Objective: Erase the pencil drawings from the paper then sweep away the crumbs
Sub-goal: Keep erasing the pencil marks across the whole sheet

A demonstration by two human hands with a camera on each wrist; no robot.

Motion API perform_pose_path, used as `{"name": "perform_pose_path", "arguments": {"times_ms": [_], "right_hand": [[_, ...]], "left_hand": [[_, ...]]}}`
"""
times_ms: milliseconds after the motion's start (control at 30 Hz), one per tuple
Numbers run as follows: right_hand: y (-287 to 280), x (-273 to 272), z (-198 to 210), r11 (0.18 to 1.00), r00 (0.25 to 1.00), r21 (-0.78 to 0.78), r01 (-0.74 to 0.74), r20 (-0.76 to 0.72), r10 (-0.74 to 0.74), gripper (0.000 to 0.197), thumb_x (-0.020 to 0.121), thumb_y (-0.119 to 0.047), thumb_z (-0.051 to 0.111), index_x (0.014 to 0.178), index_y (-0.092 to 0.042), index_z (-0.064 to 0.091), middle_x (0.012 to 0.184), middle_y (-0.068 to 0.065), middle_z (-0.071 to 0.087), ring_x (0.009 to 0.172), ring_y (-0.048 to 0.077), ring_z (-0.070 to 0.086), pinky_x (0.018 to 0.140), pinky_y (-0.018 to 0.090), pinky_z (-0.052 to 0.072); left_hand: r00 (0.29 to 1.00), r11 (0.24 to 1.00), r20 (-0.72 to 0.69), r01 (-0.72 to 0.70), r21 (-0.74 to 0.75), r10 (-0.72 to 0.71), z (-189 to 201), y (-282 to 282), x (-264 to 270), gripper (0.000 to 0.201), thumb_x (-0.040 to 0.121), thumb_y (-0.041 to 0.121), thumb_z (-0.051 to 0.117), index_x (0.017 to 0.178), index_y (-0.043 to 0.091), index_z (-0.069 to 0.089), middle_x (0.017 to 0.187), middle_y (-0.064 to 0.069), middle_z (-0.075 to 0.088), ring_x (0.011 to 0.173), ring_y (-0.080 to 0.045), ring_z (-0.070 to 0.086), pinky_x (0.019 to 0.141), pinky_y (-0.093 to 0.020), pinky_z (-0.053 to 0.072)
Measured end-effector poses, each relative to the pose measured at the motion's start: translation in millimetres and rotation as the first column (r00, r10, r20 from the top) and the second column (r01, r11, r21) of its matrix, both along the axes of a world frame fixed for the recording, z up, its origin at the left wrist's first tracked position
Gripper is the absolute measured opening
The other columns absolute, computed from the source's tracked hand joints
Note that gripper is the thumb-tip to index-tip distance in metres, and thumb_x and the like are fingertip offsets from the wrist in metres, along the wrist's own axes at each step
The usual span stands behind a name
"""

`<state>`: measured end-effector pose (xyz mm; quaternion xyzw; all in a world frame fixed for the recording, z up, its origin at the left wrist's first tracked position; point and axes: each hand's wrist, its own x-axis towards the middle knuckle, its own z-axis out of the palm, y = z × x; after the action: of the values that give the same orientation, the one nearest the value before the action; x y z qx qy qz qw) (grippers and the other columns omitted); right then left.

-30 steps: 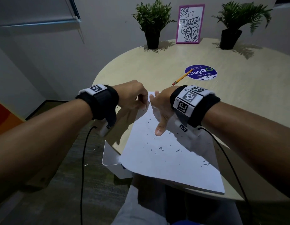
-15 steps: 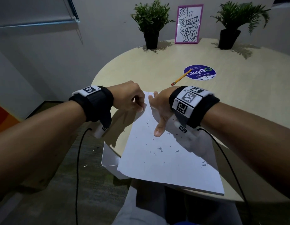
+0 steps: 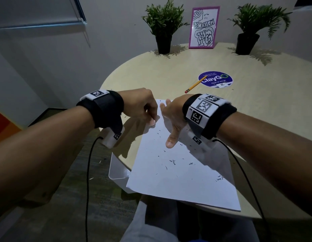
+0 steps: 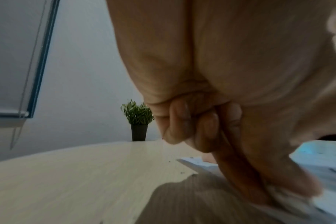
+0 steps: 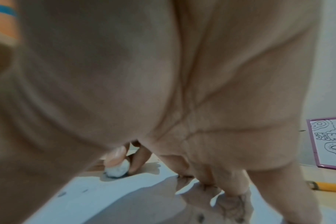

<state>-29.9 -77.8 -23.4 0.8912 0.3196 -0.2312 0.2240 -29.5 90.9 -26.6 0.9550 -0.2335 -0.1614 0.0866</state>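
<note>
A white sheet of paper [image 3: 177, 172] lies on the round beige table [image 3: 256, 110], its near edge past the table's rim. Dark eraser crumbs [image 3: 173, 161] are scattered over it. My left hand [image 3: 150, 117] is at the sheet's far left corner, fingers curled, pinching a small white eraser [image 5: 117, 170] against the paper. My right hand [image 3: 169, 119] lies beside it on the sheet with straight, spread fingers and the thumb pointing toward me. In the left wrist view the curled left hand [image 4: 201, 136] hides the eraser. No pencil marks can be made out.
A yellow pencil [image 3: 195, 85] lies beyond the hands, its tip on a round purple sticker [image 3: 215, 79]. Two potted plants [image 3: 164, 27] [image 3: 252, 23] and a framed drawing [image 3: 204, 27] stand at the back. A clear plastic sheet [image 3: 116, 168] juts past the table's left rim.
My left hand shifted a little left and back right at the paper's corner while holding the eraser. The right hand has stayed in place on the sheet.
</note>
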Motion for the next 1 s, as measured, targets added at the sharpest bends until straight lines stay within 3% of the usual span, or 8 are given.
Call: {"name": "perform_pose_path", "arguments": {"times_ms": [167,333,433,500,633,800,933,1000], "right_hand": [[2.5,-2.4,0.5,1.000,1.000,0.015,-0.003,-0.002,0.003,0.152,0.031,-0.094,0.058,0.153,-0.010,0.027,0.158,0.011,0.036,0.135,0.035,0.048,0.103,0.048,0.046],[-1.0,-6.2,3.8,1.000,1.000,0.006,0.012,0.010,-0.012,0.139,0.057,-0.086,0.064,0.157,-0.006,0.014,0.166,0.011,0.015,0.142,0.037,0.038,0.110,0.053,0.040],[0.6,-5.3,3.4,1.000,1.000,0.007,0.005,0.001,-0.005,0.148,0.043,-0.090,0.062,0.157,-0.008,0.017,0.165,0.012,0.020,0.142,0.037,0.039,0.110,0.054,0.041],[0.6,-2.3,0.6,1.000,1.000,0.021,-0.004,-0.001,0.004,0.154,0.030,-0.093,0.058,0.155,-0.010,0.024,0.160,0.012,0.033,0.137,0.036,0.046,0.106,0.052,0.044],[1.2,0.8,-2.6,0.999,1.000,0.034,-0.019,0.010,0.018,0.152,0.031,-0.094,0.057,0.153,-0.008,0.028,0.156,0.013,0.038,0.136,0.036,0.047,0.105,0.052,0.045],[3.8,-2.4,-0.2,1.000,1.000,-0.020,-0.014,-0.007,0.014,0.157,0.028,-0.091,0.052,0.154,-0.002,0.022,0.159,0.017,0.031,0.136,0.040,0.045,0.106,0.056,0.043],[1.5,-1.6,1.1,1.000,1.000,0.004,-0.028,-0.005,0.028,0.155,0.027,-0.090,0.052,0.155,-0.006,0.023,0.161,0.014,0.029,0.138,0.039,0.043,0.107,0.055,0.042],[0.8,-0.3,0.3,0.999,0.999,0.008,-0.039,-0.010,0.039,0.155,0.026,-0.091,0.051,0.153,-0.006,0.027,0.158,0.013,0.034,0.135,0.037,0.047,0.105,0.053,0.044]], "left_hand": [[0.994,0.995,0.108,0.004,0.099,-0.014,3.8,-9.5,17.6,0.006,0.082,0.028,0.081,0.087,0.027,0.079,0.078,0.013,0.072,0.066,-0.001,0.057,0.060,-0.015,0.041],[0.977,0.986,0.209,-0.072,0.152,0.039,5.5,-5.0,31.5,0.006,0.084,0.026,0.078,0.087,0.020,0.076,0.079,0.008,0.071,0.074,-0.010,0.063,0.062,-0.021,0.044],[0.990,0.994,0.138,-0.032,0.106,0.017,3.3,-4.6,23.4,0.005,0.084,0.029,0.079,0.086,0.025,0.077,0.074,0.016,0.067,0.064,0.002,0.057,0.056,-0.009,0.037],[0.998,0.994,0.067,-0.002,0.107,-0.005,0.8,-6.3,17.5,0.004,0.083,0.030,0.079,0.086,0.029,0.077,0.074,0.017,0.069,0.064,0.001,0.056,0.056,-0.011,0.038],[0.993,0.991,0.117,-0.010,0.136,-0.006,1.2,-8.4,26.1,0.005,0.083,0.026,0.079,0.088,0.026,0.078,0.076,0.015,0.069,0.064,0.008,0.056,0.053,-0.005,0.035],[0.970,0.976,0.231,-0.121,0.183,0.077,4.0,-9.5,37.4,0.008,0.085,0.027,0.077,0.089,0.021,0.075,0.084,0.005,0.072,0.082,-0.017,0.065,0.068,-0.029,0.051],[0.994,0.988,0.107,-0.040,0.149,0.025,3.9,-8.3,24.4,0.004,0.084,0.029,0.079,0.087,0.028,0.078,0.077,0.015,0.070,0.066,0.003,0.058,0.057,-0.009,0.039],[0.999,0.991,0.044,-0.009,0.134,0.004,1.9,-8.3,16.1,0.005,0.082,0.029,0.080,0.086,0.032,0.078,0.075,0.017,0.071,0.062,0.003,0.056,0.055,-0.009,0.038]]}}
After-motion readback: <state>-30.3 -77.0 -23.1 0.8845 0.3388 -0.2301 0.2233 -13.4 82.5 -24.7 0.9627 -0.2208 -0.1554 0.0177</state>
